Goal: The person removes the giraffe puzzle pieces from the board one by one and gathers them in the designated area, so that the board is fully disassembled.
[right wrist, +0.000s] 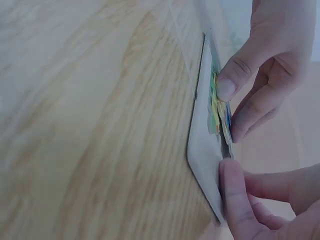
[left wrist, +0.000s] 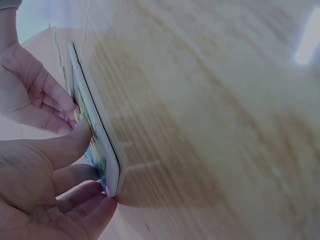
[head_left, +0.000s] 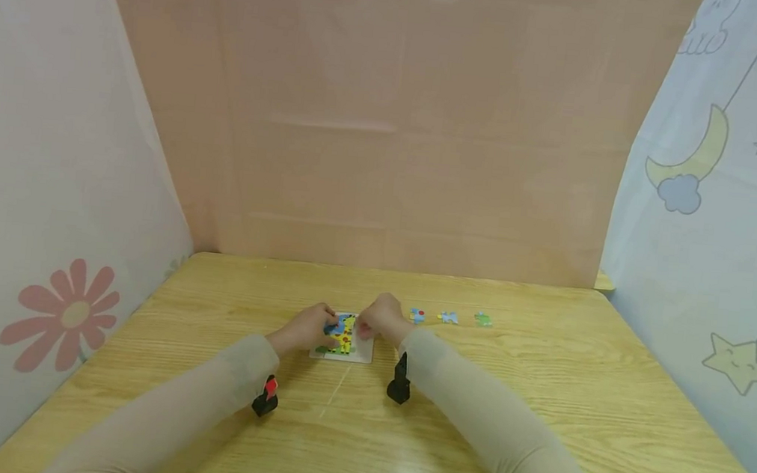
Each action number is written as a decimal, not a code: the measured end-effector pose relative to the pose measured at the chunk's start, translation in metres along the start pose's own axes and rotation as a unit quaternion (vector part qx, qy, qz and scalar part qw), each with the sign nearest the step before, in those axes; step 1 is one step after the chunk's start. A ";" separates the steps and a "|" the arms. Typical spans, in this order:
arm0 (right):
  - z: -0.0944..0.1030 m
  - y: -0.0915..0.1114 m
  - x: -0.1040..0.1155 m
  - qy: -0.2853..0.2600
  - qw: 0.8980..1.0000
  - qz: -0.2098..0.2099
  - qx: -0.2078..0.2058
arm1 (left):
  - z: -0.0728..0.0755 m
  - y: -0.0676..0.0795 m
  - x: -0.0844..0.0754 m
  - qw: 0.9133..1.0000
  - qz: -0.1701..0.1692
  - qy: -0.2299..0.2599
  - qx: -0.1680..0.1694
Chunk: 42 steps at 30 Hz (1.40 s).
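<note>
A small jigsaw puzzle board point(head_left: 363, 353) with a pale tray lies flat on the table, partly filled with a yellow giraffe picture point(head_left: 346, 336). My left hand point(head_left: 308, 329) holds the board at its left side. Its thumb point(left wrist: 75, 142) presses on the picture, while other fingertips sit at the board's edge. Over the board's right part, my right hand point(head_left: 381, 318) has thumb and fingers together at a puzzle piece point(right wrist: 226, 142), which stands slightly tilted beside the fitted pieces. The fingers hide most of that piece.
Three loose pieces lie in a row right of the board: one blue with a red spot point(head_left: 417, 316), one light blue point(head_left: 449, 318), one green point(head_left: 483, 319). A tan backdrop point(head_left: 394, 133) rises behind the wooden table point(head_left: 540, 401), with printed cloths on both sides.
</note>
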State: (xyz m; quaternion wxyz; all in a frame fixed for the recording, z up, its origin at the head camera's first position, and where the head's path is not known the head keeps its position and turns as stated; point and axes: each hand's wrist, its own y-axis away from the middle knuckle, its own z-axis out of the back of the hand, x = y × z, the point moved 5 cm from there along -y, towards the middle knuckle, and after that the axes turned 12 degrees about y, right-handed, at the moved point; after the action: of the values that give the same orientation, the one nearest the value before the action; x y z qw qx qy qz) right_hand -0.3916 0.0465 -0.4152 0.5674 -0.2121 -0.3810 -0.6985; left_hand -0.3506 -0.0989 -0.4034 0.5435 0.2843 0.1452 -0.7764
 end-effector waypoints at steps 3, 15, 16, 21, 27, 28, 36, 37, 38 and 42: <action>-0.003 -0.006 -0.005 -0.046 0.999 -0.020 -0.001 | 0.000 0.002 -0.001 1.000 0.001 0.007 0.001; -0.003 0.001 -0.003 -0.099 0.994 0.001 0.038 | 0.000 -0.002 0.006 1.000 0.013 0.015 -0.008; -0.002 0.001 -0.002 -0.095 0.995 0.000 0.039 | 0.000 -0.002 0.006 1.000 0.014 0.017 -0.008; -0.002 0.006 -0.002 -0.084 0.995 -0.005 0.045 | 0.000 -0.001 0.006 1.000 0.012 0.014 -0.014; -0.003 0.009 -0.001 -0.114 0.992 -0.004 0.057 | 0.000 -0.001 0.006 1.000 0.012 0.006 -0.017; -0.003 0.009 -0.001 -0.115 0.992 -0.005 0.058 | 0.000 -0.001 0.006 1.000 0.012 0.008 -0.017; -0.001 0.009 -0.002 -0.124 0.991 -0.006 0.054 | 0.001 -0.002 0.007 1.000 0.006 0.008 -0.018; -0.001 0.009 -0.002 -0.122 0.991 -0.003 0.054 | 0.000 -0.001 0.008 1.000 0.005 0.008 -0.017; 0.000 0.010 -0.003 -0.118 0.992 0.000 0.053 | 0.000 -0.001 0.008 1.000 0.005 0.009 -0.016; 0.008 0.013 -0.003 -0.110 0.993 0.014 0.050 | 0.001 0.000 0.009 1.000 0.002 0.008 -0.012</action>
State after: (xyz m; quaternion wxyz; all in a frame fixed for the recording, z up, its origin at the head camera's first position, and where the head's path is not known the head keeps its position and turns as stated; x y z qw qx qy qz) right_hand -0.3793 0.0539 -0.4085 0.5416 -0.2643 -0.4730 -0.6427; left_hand -0.3529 -0.1063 -0.4081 0.5470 0.2841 0.1588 -0.7713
